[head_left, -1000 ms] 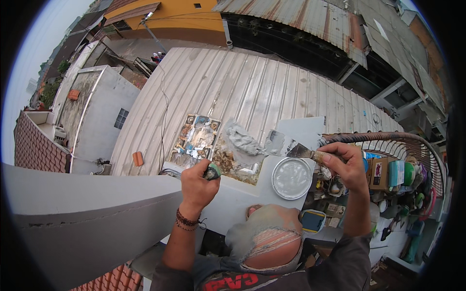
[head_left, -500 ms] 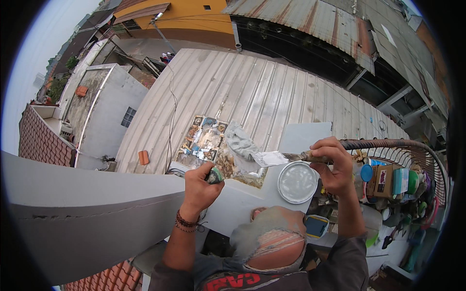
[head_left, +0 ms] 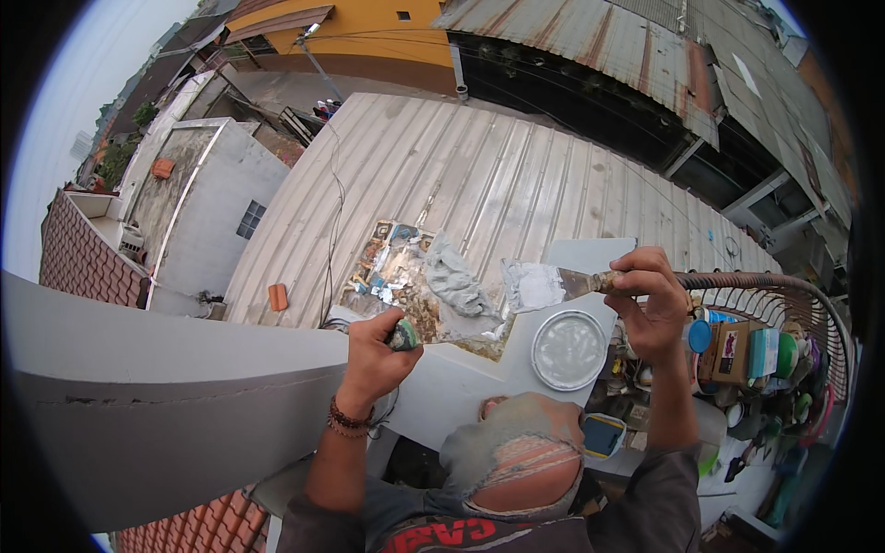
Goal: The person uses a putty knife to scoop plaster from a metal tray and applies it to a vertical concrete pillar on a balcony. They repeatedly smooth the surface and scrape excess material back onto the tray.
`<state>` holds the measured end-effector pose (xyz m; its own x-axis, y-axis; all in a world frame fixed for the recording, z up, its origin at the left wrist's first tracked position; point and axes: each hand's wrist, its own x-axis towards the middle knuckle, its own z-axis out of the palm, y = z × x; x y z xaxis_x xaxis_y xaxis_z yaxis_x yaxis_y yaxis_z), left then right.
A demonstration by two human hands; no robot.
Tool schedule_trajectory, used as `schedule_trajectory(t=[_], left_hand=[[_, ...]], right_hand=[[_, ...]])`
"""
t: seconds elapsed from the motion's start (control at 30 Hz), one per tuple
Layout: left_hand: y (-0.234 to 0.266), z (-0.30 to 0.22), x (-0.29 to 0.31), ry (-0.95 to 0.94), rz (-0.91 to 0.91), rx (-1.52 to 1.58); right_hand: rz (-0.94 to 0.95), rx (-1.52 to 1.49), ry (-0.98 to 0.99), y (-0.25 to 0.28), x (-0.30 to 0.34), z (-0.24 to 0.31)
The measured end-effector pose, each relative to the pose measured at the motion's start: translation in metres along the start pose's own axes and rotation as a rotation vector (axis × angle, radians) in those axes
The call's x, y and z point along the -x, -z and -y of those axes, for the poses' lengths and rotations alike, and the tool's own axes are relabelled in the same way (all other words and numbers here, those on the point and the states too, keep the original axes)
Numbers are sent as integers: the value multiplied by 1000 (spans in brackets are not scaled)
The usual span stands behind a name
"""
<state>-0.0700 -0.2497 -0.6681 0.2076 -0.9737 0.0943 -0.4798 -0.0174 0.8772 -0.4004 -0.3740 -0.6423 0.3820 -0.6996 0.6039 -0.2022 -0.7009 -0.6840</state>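
Note:
My right hand (head_left: 650, 304) grips the handle of a putty knife (head_left: 544, 284), held up level, its wide blade smeared with white filler and pointing left. My left hand (head_left: 373, 355) is closed around the green handle of a second scraper (head_left: 433, 339), whose blade reaches right over the grey ledge (head_left: 461, 378). A round white lid (head_left: 569, 350) with filler on it lies on the ledge under the putty knife. A cloth mask (head_left: 516, 452) covers the lower part of the view.
A grey wall top (head_left: 157, 396) runs left. Below lies a corrugated metal roof (head_left: 498, 194) with a scrap sheet and a crumpled grey rag (head_left: 456, 281). A curved metal rail (head_left: 765, 286) and a balcony crowded with boxes and containers (head_left: 747, 355) are at right.
My right hand has lifted the putty knife up and to the left, away from the lid. The view has tilted down a little. My left hand has stayed on the scraper.

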Motion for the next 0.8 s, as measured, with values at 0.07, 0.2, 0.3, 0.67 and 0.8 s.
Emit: schedule_trajectory(t=[0.07, 0.2, 0.3, 0.67, 0.8], left_hand=[[1, 0, 3, -21, 16, 26], [-3, -16, 4, -25, 24, 69], [7, -8, 17, -27, 0, 15], [43, -38, 81, 237, -83, -70], [50, -57, 97, 258, -63, -61]], right_hand=[[-16, -106, -25, -21, -1, 10], [-19, -155, -64, -44, 20, 7], [-11, -132, -124, -45, 37, -5], [131, -902, -750, -153, 15, -40], [162, -993, -752, -198, -23, -17]])
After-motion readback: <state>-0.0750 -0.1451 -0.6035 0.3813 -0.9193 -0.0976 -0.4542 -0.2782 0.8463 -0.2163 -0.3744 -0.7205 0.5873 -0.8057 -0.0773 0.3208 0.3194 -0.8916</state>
